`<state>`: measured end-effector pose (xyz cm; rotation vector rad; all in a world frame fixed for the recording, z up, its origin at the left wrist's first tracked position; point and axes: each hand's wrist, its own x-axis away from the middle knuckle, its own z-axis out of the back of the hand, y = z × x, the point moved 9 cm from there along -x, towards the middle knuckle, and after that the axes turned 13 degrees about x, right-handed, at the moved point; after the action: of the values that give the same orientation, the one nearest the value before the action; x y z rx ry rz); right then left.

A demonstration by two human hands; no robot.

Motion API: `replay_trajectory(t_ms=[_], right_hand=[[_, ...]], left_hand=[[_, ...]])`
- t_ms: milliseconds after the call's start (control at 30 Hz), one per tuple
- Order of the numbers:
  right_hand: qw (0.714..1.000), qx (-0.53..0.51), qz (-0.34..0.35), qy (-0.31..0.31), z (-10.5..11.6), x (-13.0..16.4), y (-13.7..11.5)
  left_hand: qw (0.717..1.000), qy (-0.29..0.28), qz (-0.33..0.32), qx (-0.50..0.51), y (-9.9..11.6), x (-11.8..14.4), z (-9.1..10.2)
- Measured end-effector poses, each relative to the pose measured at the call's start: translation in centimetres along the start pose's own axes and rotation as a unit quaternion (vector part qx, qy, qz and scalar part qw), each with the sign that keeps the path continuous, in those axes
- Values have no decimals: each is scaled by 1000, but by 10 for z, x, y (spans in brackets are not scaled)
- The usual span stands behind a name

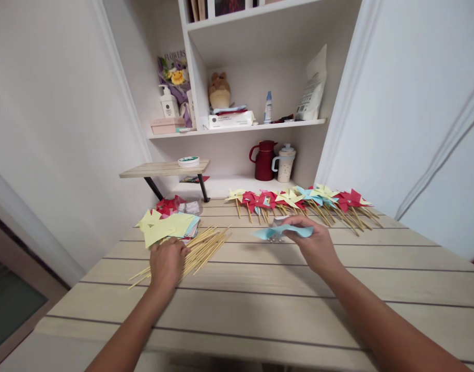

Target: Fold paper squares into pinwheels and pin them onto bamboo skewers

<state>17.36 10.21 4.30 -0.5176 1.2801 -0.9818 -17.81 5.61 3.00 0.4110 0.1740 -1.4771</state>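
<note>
My right hand (pixel 312 243) pinches a light blue paper pinwheel (pixel 273 231) between thumb and fingers, above the table. Just behind it is a small clear container (pixel 277 238), partly covered by the paper. My left hand (pixel 167 263) rests on a loose pile of thin wooden sticks (pixel 205 248), its fingers curled closed around sticks at the left of the pile; how many is hidden. Beyond that hand lie pale yellow paper pieces (pixel 165 227) on top of a stack of coloured paper (pixel 192 227).
Finished pinwheels on sticks (pixel 291 199) lie in a row along the back right. Red paper pieces (pixel 169 205) and a clear box (pixel 190 206) sit under a small raised shelf (pixel 163 169). A red jug (pixel 264 161) and a lidded cup (pixel 285 164) stand behind.
</note>
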Motion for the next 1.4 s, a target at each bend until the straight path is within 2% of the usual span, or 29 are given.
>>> replay_trajectory(t_ms=[167,400,567,633,767,833,900,967,1033,1100,1200,1333,1400], right_hand=[[1000,-17,-7,-2,-1,-1,1],[998,-42,-41,-6,-3,-2,2],[987,-142,-80,1,-9,-3,11],[975,-206,-86,12,-13,-5,14],[940,-318,-85,94,-3,-13,22],[900,-396,-125,134,0,-15,33],[852,-478,-170,131,-4,-16,41],[810,-532,-207,137,-7,-15,46],[782,-559,-235,146,-9,-13,50],[771,-570,-243,148,-10,-12,51],[770,-572,-243,141,-13,-13,50],[783,-562,-232,128,-15,-13,49],[791,-558,-221,120,-15,-14,46]], left_hand=[[999,16,23,33,0,2,10],[1000,25,16,11,0,5,20],[997,52,9,58,4,8,26],[991,52,-1,123,19,11,25],[970,17,-86,228,87,20,13],[961,12,-116,249,121,25,7],[959,1,-130,252,148,26,-2],[959,-15,-139,244,168,26,-13],[961,-28,-153,228,182,26,-23],[962,-41,-168,212,192,28,-31],[961,-53,-180,203,202,32,-39],[960,-52,-175,213,217,29,-38],[955,-76,-180,222,228,26,-41]])
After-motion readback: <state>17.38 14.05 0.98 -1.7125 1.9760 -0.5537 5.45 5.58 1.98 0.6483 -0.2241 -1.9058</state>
